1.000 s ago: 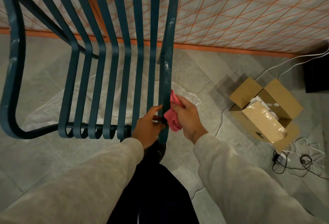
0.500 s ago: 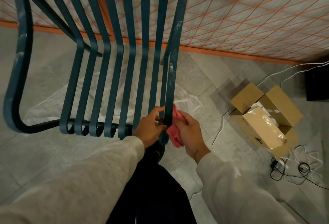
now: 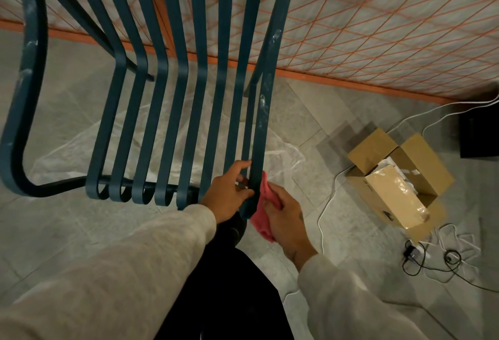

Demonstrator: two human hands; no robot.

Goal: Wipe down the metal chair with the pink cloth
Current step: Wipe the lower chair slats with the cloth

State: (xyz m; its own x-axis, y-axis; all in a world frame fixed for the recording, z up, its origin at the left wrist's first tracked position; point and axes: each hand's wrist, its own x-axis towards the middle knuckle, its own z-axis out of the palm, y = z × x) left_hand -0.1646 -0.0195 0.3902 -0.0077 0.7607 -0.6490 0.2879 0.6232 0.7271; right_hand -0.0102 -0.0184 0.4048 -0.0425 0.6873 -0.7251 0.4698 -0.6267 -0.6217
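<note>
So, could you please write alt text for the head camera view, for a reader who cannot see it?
A person's right hand presses a pink cloth against the outer slat of a teal metal chair, while the left hand holds that slat. An open cardboard box sits on the tiled floor nearby.

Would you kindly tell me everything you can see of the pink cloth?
The cloth is soft, coral-pink fabric, bunched rather than folded. The right hand grips it, fingers curled over its middle, pressing it against the right face of the outer teal slat near its lower end. One tip shows above the hand; the rest hangs below. The left hand holds the slat opposite.
</note>
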